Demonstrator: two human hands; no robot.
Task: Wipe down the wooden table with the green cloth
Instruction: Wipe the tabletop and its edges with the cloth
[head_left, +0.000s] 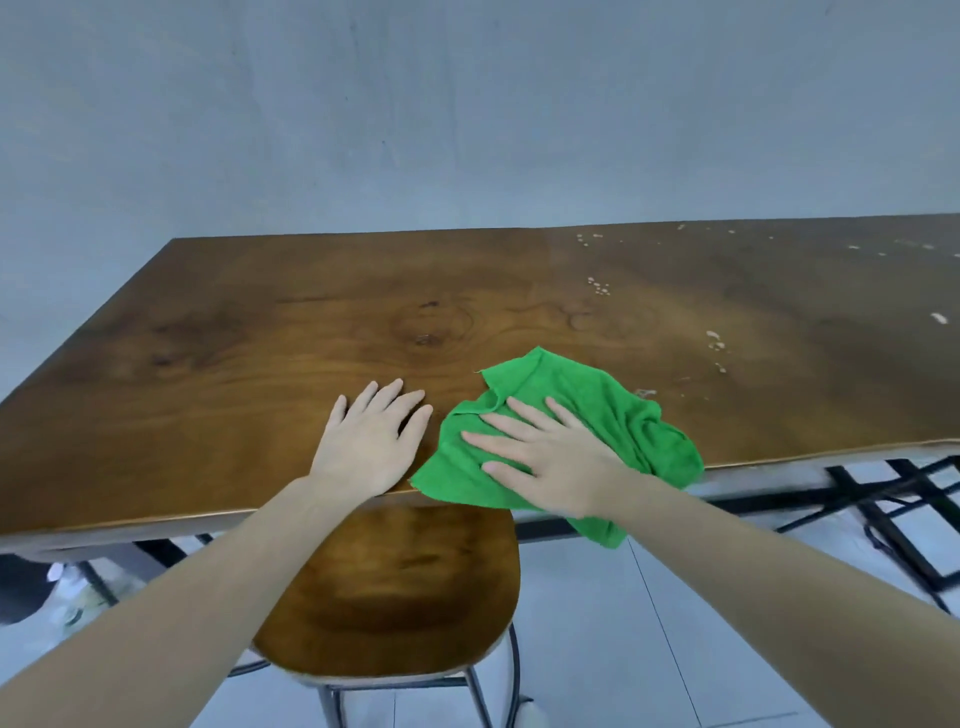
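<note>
Head view, looking down across a wooden table (234, 364) that fills the middle band of the frame, its near edge running across the lower centre. At centre right, the right hand (550, 457) lies flat with fingers spread, palm pressing down on the green cloth (597, 410); it is open, not gripping. This rumpled cloth sits at the table's near edge, its lower corner hanging over the edge. Just left of it, the left hand (371, 441) rests open and flat on bare wood, fingers together, apart from the cloth. Pale crumbs and spots (717, 345) scatter over the tabletop toward the upper right. Below the edge, at bottom centre, stands a wooden stool (405, 597) with metal legs.
</note>
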